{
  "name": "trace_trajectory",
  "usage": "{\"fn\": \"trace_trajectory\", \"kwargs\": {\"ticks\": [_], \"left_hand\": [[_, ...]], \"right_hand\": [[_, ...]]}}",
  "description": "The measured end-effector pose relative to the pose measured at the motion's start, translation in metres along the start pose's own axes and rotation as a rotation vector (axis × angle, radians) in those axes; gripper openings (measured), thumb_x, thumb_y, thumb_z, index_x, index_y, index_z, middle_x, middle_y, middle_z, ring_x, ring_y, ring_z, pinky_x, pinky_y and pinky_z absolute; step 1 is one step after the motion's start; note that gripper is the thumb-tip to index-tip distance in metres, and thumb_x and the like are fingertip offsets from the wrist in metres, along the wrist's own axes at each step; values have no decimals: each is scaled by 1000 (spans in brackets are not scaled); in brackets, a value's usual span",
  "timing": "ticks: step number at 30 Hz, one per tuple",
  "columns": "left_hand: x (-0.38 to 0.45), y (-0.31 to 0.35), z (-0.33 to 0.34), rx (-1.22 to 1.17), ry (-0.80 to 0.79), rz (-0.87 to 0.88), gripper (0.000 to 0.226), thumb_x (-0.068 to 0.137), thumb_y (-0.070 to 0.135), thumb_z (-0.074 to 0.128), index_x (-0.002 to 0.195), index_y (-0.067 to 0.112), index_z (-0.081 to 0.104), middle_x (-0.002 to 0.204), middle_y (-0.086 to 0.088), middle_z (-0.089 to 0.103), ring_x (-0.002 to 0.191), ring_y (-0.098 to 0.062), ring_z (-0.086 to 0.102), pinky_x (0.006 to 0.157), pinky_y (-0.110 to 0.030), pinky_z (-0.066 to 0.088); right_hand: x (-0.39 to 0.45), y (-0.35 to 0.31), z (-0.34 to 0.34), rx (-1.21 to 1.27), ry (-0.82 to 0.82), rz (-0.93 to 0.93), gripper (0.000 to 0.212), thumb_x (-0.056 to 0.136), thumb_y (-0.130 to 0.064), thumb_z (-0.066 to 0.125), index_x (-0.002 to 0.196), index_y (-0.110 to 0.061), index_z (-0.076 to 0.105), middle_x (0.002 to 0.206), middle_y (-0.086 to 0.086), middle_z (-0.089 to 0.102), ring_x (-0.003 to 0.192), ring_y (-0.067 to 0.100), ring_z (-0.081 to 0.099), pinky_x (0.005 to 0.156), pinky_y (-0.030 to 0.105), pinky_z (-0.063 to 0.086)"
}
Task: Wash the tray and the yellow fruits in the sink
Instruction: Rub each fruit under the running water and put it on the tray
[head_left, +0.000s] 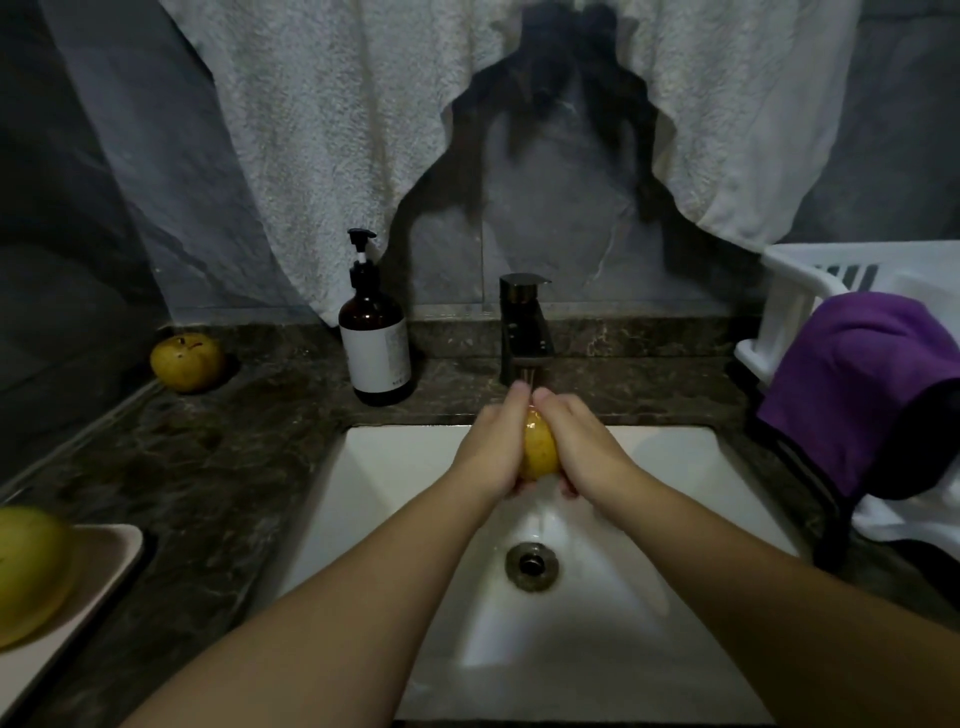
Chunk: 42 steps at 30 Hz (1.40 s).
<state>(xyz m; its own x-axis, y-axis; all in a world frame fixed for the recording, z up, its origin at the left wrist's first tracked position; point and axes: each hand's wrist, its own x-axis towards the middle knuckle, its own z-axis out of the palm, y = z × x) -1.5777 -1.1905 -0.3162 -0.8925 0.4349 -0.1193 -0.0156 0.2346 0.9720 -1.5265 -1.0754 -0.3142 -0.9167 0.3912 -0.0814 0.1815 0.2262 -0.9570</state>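
Though bottle label (379, 358) unreadable, both hands' fingers (511, 410) curled round yellow fruit (540, 449).

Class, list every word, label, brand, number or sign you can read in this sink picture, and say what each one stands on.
Nothing can be read for certain.
White label on the brown pump bottle: a short line of small print near its lower edge, too small and blurred to read.
No writing shows on the tap, tray, white rack or towels.

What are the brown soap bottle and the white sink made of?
The brown pump bottle with a white label looks like dark amber glass or glossy plastic: see-through brown, shiny; I cannot tell which. The white rectangular sink looks like glazed ceramic: smooth, hard and gleaming where wet, though that is a guess.
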Motion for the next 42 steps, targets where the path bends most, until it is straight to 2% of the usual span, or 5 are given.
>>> {"fn": "trace_trajectory", "kwargs": {"ticks": [11,15,22,26,42], "left_hand": [[3,-3,-4,28,63,41,62,90,81,45,117,27,62,99,-3,69,86,-19,66,82,-37,56],[-6,1,-5,-99,-69,-93,68,93,83,36,115,25,63,79,-3,65,63,-16,60,54,-27,47],[-4,1,-2,-61,-93,-120,74,93,85,27,124,26,60,78,-8,69,61,-18,58,57,-27,43],[2,-4,0,151,69,99,57,101,73,33,130,28,53,117,-7,68,99,-20,65,89,-40,55],[-2,5,6,-55,3,-77,81,74,92,34,122,30,56,95,-5,68,73,-19,64,66,-32,50]], "right_hand": [[4,-1,3,106,-35,107,48,94,-76,38,116,-35,53,76,6,63,52,15,59,44,21,40],[6,0,0,27,11,15,33,99,-65,39,115,-40,54,96,6,65,73,19,64,53,28,46],[3,0,-4,34,-12,11,46,99,-61,46,132,-29,53,98,7,65,70,19,64,44,22,43],[-1,-1,-6,104,-97,179,63,91,-79,38,124,-29,58,67,8,58,49,15,54,42,21,37],[4,-2,-5,-5,46,21,46,90,-77,42,111,-39,56,90,7,64,66,20,62,48,27,44]]}}
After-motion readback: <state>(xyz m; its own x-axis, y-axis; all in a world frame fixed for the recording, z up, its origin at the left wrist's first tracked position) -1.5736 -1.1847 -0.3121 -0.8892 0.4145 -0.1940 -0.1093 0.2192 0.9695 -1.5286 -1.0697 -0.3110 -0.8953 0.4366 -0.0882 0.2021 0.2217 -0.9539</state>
